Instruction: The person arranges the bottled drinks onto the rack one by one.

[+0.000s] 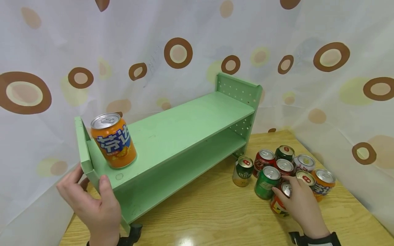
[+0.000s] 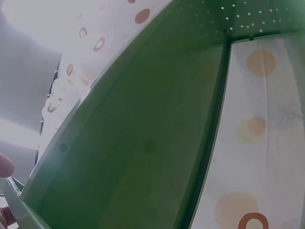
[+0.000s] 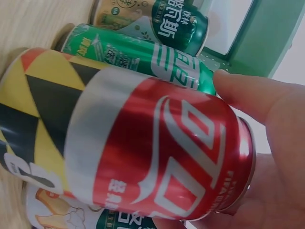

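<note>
Head view, lower left: your left hand point(image 1: 96, 212) is clamped on the end panel of the green shelf point(image 1: 172, 126), thumb on one side, fingers on the other. The shelf runs from the left of the frame to upper right of centre. On its top board, at the left end, stands an orange can point(image 1: 114, 147); its label reads 芬达 in white on blue.

Right of centre, note the can group on the wooden table point(image 1: 197, 212). First comes a green-and-tan can point(image 1: 242, 175); its label reads 格瓦斯 in the right wrist view. Next are a dark red can point(image 1: 261, 163), its lettering too small to read, and a green can point(image 1: 264, 186).

At lower right, your right hand point(image 1: 303, 206) is closed around the upper part of the red can point(image 1: 278, 206), among the group. In the right wrist view this can fills the middle; identify it by its yellow-and-black checks, large white characters partly cut off, and small print reading FIFA.

Farther right stand a white can point(image 1: 304, 163), its red script illegible, and a second orange can point(image 1: 321, 186), its label also reading 芬达.
</note>
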`<state>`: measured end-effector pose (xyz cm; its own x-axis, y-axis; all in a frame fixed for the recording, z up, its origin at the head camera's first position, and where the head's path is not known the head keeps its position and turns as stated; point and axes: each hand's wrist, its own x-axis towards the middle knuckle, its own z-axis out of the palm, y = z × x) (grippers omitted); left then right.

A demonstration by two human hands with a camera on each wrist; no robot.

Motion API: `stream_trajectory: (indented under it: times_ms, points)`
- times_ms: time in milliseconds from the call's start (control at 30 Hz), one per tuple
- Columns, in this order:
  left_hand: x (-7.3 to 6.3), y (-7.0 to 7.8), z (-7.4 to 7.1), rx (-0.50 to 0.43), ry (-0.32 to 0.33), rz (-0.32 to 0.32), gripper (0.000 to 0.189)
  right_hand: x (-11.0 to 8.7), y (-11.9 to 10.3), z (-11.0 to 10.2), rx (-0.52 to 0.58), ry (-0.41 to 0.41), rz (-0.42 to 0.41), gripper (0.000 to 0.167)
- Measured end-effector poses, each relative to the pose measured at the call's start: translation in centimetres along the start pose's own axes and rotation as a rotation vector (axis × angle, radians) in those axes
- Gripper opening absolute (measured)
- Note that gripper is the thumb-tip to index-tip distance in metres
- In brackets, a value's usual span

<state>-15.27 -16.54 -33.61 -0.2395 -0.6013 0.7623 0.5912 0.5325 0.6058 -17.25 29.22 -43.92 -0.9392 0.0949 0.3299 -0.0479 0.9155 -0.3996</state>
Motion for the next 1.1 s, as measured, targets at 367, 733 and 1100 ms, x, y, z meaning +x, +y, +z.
stream_trajectory:
  times_ms: [367, 733, 1100]
  points:
    - [0.0, -0.3, -0.1, 0.012, -0.019, 0.007, 0.050, -0.6, 0.6, 0.2, -0.008, -0.027, -0.020, 0.069]
    - [0.0, -0.3, 0.0, 0.011, -0.014, 0.016, 0.051, -1.0, 1.0, 0.1, -0.019, -0.150, 0.038, 0.086]
    - [0.0, -0.4, -0.1, 0.005, -0.008, 0.011, 0.051, -1.2, 1.1, 0.6, 0.008, -0.076, 0.059, 0.083]
